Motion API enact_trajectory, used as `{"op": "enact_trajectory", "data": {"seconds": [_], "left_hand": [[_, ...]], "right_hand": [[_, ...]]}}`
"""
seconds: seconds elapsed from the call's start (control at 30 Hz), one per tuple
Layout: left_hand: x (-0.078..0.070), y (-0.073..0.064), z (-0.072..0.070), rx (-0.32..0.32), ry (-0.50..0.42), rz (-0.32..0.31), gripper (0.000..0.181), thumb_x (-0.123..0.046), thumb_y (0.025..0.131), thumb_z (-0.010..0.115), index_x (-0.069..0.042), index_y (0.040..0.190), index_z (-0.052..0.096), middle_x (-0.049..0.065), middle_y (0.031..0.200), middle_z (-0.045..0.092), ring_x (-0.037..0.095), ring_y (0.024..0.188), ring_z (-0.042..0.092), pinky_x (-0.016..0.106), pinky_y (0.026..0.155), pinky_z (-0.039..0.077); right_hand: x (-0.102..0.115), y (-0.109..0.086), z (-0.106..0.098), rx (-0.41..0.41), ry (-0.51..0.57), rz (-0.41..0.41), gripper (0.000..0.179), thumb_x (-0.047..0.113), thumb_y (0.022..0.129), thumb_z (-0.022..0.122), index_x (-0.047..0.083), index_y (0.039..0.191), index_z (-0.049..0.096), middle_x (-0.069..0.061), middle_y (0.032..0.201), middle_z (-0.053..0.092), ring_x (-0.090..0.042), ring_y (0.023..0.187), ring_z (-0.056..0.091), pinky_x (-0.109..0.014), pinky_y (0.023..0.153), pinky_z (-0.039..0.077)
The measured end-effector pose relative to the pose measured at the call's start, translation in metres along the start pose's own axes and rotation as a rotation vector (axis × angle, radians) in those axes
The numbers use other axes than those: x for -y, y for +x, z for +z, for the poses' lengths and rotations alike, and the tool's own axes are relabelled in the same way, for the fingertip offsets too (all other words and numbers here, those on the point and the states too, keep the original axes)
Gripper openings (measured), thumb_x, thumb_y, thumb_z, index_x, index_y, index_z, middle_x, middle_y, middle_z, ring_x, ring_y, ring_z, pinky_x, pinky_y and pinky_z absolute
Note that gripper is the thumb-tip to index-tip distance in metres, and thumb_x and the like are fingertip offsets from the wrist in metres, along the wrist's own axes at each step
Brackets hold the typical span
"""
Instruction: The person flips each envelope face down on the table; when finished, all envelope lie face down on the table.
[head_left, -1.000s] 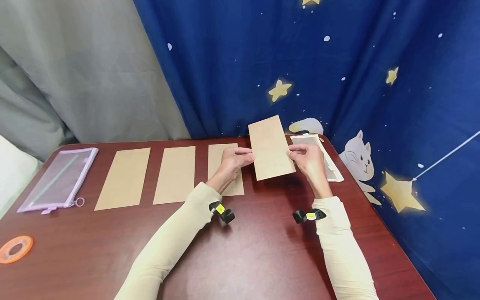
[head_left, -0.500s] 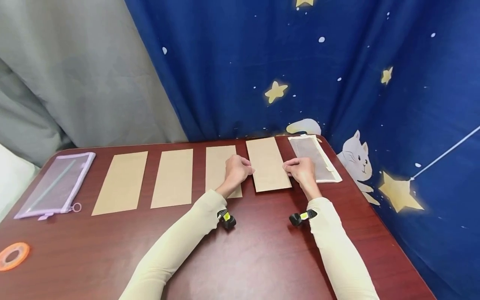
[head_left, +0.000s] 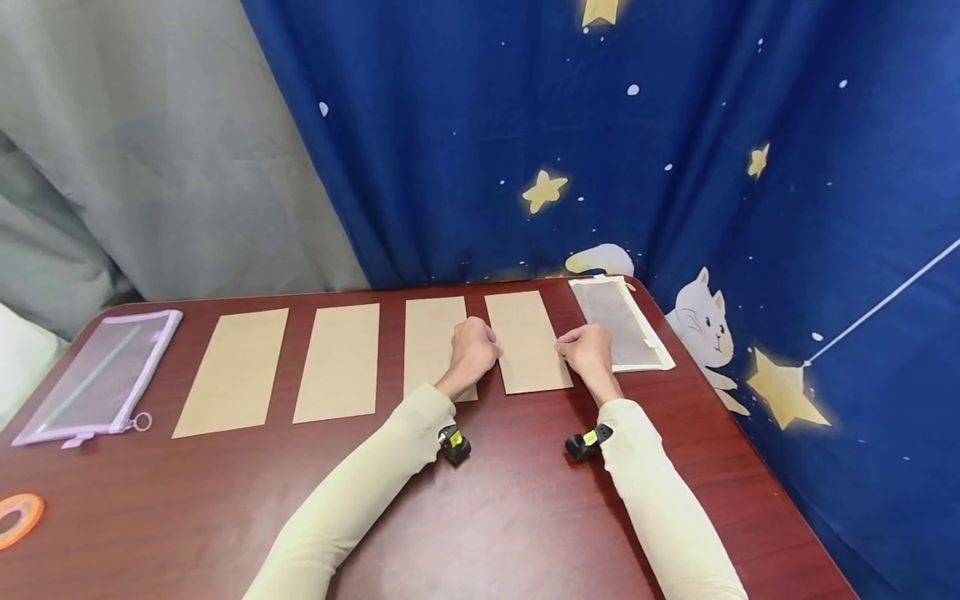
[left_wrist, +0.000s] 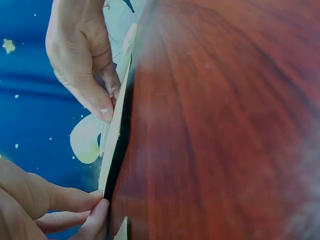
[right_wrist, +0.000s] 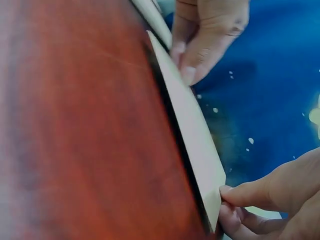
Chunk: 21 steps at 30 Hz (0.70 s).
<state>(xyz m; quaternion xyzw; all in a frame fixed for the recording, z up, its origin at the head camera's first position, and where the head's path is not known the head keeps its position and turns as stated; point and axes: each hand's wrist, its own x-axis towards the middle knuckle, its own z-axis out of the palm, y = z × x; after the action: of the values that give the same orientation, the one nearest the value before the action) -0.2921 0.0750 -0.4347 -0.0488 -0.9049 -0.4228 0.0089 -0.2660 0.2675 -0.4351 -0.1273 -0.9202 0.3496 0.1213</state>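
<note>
A tan rectangle of kraft paper lies close over the table at the right end of a row of similar pieces. My left hand pinches its left edge between thumb and finger, as the left wrist view shows up close. On the opposite edge, my right hand pinches the paper with thumb and fingers. Dark shadow runs under the near edge of the paper in the right wrist view. Another kraft piece sits partly hidden behind my left hand.
Two more kraft pieces lie further left on the dark red table. A purple mesh zip pouch rests at the far left, a white-edged one at right. An orange tape roll lies near the left edge.
Both hands have lowered the kraft paper from a raised, tilted position down to the table, beside the other pieces. The view has shifted slightly.
</note>
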Motion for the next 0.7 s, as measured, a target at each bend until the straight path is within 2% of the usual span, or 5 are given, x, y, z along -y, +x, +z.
{"op": "enact_trajectory", "data": {"seconds": [0.37,0.47,0.53,0.6,0.7], "left_hand": [[0.009,0.014,-0.014,-0.022,0.075,0.068,0.055,-0.001,0.075,0.079,-0.015,0.045,0.035,-0.005,0.049,0.026,0.019,0.064,0.039,0.036,0.065,0.051],[0.013,0.009,-0.017,-0.041,0.064,0.053,0.034,-0.007,0.082,0.078,-0.007,0.054,0.060,0.001,0.054,0.052,0.021,0.071,0.055,0.035,0.072,0.054],[0.015,0.004,-0.021,-0.036,0.052,0.037,0.016,-0.012,0.088,0.076,-0.003,0.075,0.075,0.006,0.072,0.072,0.023,0.082,0.068,0.036,0.080,0.057],[0.019,0.000,-0.031,-0.012,0.051,0.044,0.019,-0.017,0.091,0.073,-0.002,0.102,0.079,0.011,0.099,0.078,0.026,0.098,0.072,0.040,0.090,0.058],[0.024,-0.002,-0.058,0.036,0.071,0.131,0.027,-0.023,0.095,0.069,-0.005,0.113,0.076,0.011,0.100,0.078,0.024,0.090,0.074,0.038,0.081,0.060]], "right_hand": [[0.011,0.010,0.016,-0.042,-0.048,-0.116,0.010,0.003,0.086,0.071,0.000,0.086,0.080,-0.018,0.089,0.077,-0.033,0.084,0.071,-0.039,0.071,0.057],[0.005,0.008,0.013,-0.071,-0.055,-0.190,0.012,0.005,0.090,0.067,0.000,0.090,0.079,-0.018,0.089,0.076,-0.035,0.086,0.071,-0.044,0.075,0.058],[-0.003,0.006,0.003,-0.056,-0.076,-0.244,0.013,0.005,0.091,0.066,-0.001,0.093,0.078,-0.018,0.090,0.076,-0.035,0.087,0.071,-0.046,0.079,0.057],[-0.012,0.006,-0.011,-0.020,-0.110,-0.295,0.013,0.006,0.091,0.066,0.000,0.094,0.078,-0.017,0.090,0.076,-0.033,0.087,0.070,-0.046,0.079,0.056],[-0.024,0.009,-0.042,0.046,-0.167,-0.339,0.015,0.010,0.092,0.067,0.000,0.097,0.078,-0.017,0.091,0.076,-0.030,0.085,0.069,-0.045,0.077,0.056]]}}
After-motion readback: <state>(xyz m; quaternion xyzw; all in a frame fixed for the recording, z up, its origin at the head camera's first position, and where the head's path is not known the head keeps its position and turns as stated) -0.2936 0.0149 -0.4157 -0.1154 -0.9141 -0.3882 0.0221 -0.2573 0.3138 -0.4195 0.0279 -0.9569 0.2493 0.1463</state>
